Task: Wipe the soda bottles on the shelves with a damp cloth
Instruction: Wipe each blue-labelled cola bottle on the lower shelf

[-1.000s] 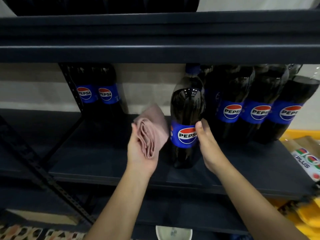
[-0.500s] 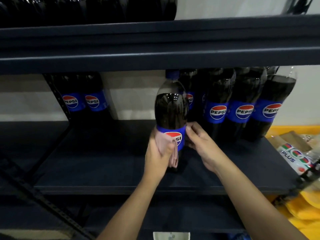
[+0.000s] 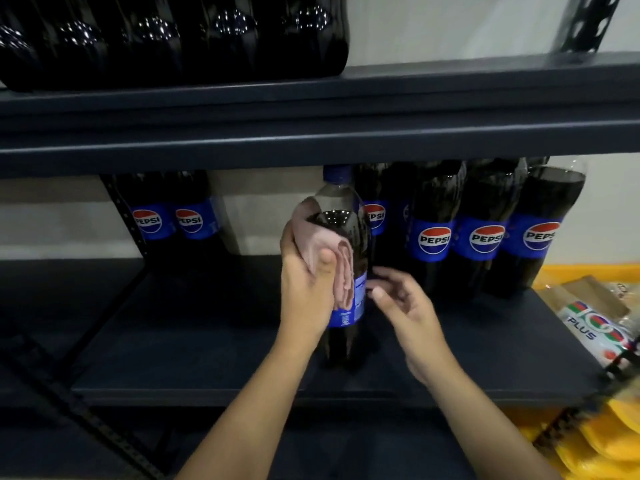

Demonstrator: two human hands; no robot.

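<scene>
Pink cloth point(image 3: 323, 256) is folded up and pressed against the front Pepsi bottle point(image 3: 344, 233) by the left hand point(image 3: 304, 289), thumb clamped over the fabric, fingers wrapped around the bottle's left side. That bottle stands upright on the dark metal shelf point(image 3: 207, 341). Right hand point(image 3: 405, 306) sits just right of the label, fingers loosely spread and a bit blurry, fingertips near the bottle, gripping nothing. Beyond it stands a row of Pepsi bottles point(image 3: 485, 230). Both forearms reach up from below.

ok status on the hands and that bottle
Left hand presses pink cloth on front bottle. Right hand open beside it. Nothing in the way.
</scene>
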